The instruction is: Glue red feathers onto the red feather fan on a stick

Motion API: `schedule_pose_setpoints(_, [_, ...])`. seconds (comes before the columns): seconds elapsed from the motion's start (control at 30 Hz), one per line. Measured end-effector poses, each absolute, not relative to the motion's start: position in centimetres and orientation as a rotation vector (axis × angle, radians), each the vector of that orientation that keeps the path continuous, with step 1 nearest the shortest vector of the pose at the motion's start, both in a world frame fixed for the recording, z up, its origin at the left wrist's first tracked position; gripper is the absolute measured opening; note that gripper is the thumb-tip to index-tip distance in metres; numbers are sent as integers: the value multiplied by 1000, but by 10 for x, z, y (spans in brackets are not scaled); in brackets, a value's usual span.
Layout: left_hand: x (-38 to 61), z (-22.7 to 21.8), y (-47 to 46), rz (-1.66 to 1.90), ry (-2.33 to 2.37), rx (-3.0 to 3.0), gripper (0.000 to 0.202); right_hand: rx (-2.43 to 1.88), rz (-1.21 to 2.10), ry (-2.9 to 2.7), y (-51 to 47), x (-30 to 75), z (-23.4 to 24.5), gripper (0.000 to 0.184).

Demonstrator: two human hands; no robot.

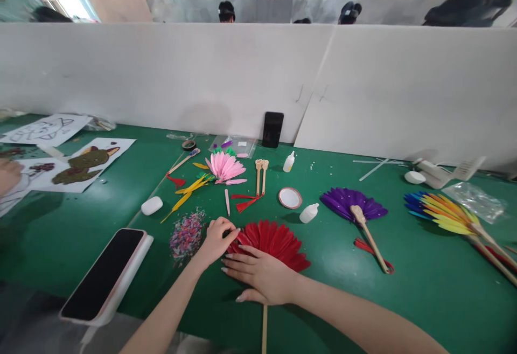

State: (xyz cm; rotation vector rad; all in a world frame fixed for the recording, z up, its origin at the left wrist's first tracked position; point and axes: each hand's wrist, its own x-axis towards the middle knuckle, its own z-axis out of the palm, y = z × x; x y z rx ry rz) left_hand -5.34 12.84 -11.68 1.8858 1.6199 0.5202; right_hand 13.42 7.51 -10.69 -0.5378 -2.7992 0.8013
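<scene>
A red feather fan (278, 241) lies on the green table, its thin wooden handle pointing toward me. My right hand (266, 276) rests flat across the base of the feathers, fingers stretched out to the left. At the fan's left edge, the fingertips of my left hand (218, 238) are pinched together; what is between them is too small to make out. Beside my left hand is a heap of small colourful sequins (188, 233). Beyond the fan stand a white glue bottle (309, 213) and a small round dish (290, 198) with white contents.
Finished-looking purple (355, 203) and multicoloured (444, 211) feather fans lie right. Pink feathers (226, 167), wooden handles (261, 176) and another glue bottle (288, 162) lie farther back. A large phone (105, 276) is at left, near another person's hand (8, 176). A white partition (202, 74) borders the back.
</scene>
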Motion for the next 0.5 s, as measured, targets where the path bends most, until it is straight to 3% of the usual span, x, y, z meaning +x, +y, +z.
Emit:
schedule_pose_setpoints(0.17, [-57, -117, 130, 572, 1710, 1917, 33, -529, 781, -2794, 74, 134, -106, 57])
schedule_pose_setpoints(0.5, [-47, -119, 124, 622, 1623, 1966, 26, -552, 758, -2809, 74, 134, -106, 55])
